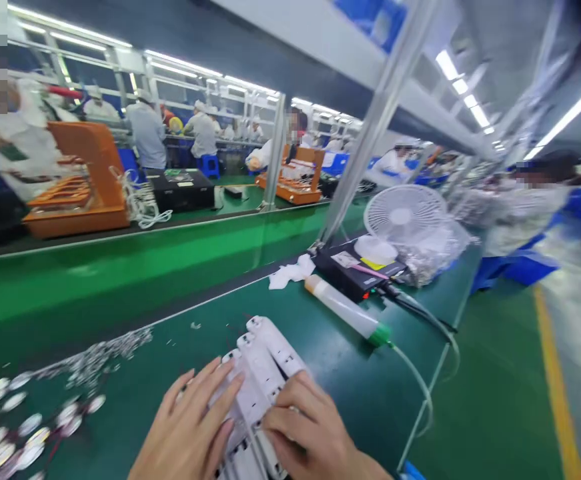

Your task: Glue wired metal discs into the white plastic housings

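Observation:
Several long white plastic housings (263, 367) lie side by side on the green bench, in the lower middle of the head view. My left hand (190, 420) rests flat across their left side, its fingers stretched out and slightly apart. On the right, my right hand (315, 423) has its fingers bent and pressed together against the housings; whatever is between the fingertips is hidden. Both hands cover the near part of the row. Round silvery discs with dark red wires (30, 443) lie to the left, beside a strip of small shiny metal pieces (107, 357).
A clear dispensing tube with a green end (347, 312) and hose lies right of the housings. Behind it stand a black box (340, 275), a white fan (405, 213) and crumpled white paper (293, 272). A metal post (365, 140) rises there. Co-workers sit beyond the green divider.

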Action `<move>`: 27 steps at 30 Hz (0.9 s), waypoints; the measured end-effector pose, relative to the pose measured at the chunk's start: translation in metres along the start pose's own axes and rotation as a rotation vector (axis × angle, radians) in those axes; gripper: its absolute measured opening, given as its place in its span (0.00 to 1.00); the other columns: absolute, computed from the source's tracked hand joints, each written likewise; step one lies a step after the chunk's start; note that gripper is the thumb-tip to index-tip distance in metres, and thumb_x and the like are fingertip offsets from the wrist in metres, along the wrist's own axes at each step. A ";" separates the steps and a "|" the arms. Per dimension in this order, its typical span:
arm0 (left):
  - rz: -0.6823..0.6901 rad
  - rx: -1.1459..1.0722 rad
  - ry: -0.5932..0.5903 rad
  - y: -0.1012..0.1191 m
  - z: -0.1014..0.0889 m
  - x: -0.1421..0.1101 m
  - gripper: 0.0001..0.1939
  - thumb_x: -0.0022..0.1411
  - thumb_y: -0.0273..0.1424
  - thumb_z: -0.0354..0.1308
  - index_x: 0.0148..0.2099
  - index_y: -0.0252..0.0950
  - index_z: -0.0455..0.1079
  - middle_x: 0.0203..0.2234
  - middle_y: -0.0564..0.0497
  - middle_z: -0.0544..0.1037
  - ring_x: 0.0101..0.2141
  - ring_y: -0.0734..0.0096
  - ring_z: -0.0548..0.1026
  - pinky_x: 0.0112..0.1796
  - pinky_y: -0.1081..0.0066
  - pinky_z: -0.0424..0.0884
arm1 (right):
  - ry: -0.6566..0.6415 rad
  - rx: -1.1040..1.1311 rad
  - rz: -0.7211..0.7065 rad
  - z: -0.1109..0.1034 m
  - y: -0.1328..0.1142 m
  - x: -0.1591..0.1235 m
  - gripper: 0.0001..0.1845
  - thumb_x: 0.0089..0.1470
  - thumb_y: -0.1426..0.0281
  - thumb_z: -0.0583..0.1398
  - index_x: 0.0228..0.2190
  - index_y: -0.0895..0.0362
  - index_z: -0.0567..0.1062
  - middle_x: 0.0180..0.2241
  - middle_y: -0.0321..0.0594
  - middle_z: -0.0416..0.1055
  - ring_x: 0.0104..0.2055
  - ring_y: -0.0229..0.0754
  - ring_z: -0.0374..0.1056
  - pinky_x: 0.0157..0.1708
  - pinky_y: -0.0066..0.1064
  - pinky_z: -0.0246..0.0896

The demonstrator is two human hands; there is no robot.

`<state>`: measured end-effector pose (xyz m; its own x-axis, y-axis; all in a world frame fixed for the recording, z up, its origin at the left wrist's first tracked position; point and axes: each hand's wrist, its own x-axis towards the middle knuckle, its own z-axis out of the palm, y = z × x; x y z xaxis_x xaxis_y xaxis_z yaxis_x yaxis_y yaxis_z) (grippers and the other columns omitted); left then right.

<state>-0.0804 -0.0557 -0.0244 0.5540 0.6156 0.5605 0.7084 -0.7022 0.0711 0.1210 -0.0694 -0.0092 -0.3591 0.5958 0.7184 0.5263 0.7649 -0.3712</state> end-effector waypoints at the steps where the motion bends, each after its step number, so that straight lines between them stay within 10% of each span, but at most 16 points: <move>1: 0.020 0.066 -0.074 0.003 0.000 0.001 0.19 0.66 0.31 0.45 0.59 0.44 0.60 0.52 0.52 0.71 0.49 0.64 0.70 0.48 0.65 0.69 | -0.068 -0.023 -0.020 -0.007 -0.001 -0.003 0.12 0.60 0.75 0.50 0.28 0.58 0.70 0.23 0.38 0.65 0.27 0.36 0.59 0.27 0.27 0.59; 8: -0.028 0.123 -0.411 0.019 0.002 0.000 0.22 0.67 0.31 0.44 0.62 0.40 0.52 0.61 0.47 0.56 0.58 0.56 0.58 0.51 0.46 0.59 | -0.361 -0.171 -0.126 -0.019 -0.013 -0.031 0.20 0.63 0.76 0.43 0.32 0.59 0.73 0.25 0.38 0.69 0.28 0.38 0.62 0.36 0.34 0.60; 27: -0.067 0.058 -0.447 0.020 0.004 0.003 0.18 0.68 0.32 0.42 0.59 0.39 0.57 0.60 0.46 0.57 0.59 0.55 0.55 0.52 0.45 0.57 | -0.350 -0.300 -0.322 -0.001 -0.020 -0.040 0.29 0.63 0.81 0.37 0.28 0.58 0.74 0.24 0.36 0.71 0.28 0.38 0.63 0.37 0.36 0.54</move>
<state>-0.0629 -0.0667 -0.0243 0.6314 0.7619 0.1446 0.7654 -0.6422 0.0416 0.1258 -0.1090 -0.0298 -0.7451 0.4286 0.5111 0.5257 0.8489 0.0545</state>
